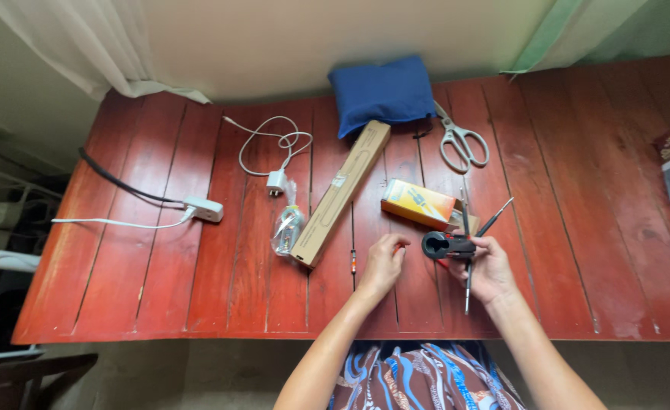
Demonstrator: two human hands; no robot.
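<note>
Item, red plank table [160, 250]: right hand [490, 269] closed around black round tool [442, 244] and thin screwdrivers [468, 285] at five o'clock; left hand [383, 266], fingers pinched, contents indiscernible (advice: brace wrists, align tip squarely), orange box [417, 203] just beyond.

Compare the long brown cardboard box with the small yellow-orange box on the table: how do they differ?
The long brown cardboard box is slim, plain and much longer; the yellow-orange box is short, stubby and brightly printed. The brown box runs steeply on a diagonal from the blue pouch toward the table's near edge; the yellow-orange box lies closer to level, just above the right hand. Both lie flat, untouched by either hand.
</note>
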